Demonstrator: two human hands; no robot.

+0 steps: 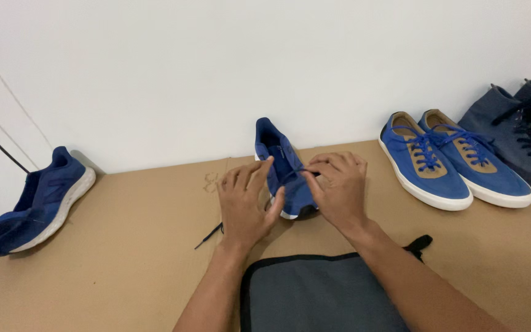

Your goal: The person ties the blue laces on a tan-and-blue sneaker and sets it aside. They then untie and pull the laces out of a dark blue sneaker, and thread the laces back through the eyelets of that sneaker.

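Note:
A blue sneaker (279, 161) with a white sole stands on the cardboard surface (124, 246), toe pointing towards me. My left hand (247, 203) rests against its left side, fingers on the tongue area. At the sneaker's right side, my right hand (337, 187) pinches the dark shoelace (296, 173) between thumb and fingers. A loose end of the lace (209, 236) trails out on the cardboard to the left of my left wrist.
A navy running shoe (47, 197) lies at the far left. Two blue low sneakers with tan lining (450, 163) stand at the right, with dark grey high-top boots (523, 129) behind them. A grey fabric mat (321, 295) lies close to me. A white wall rises behind.

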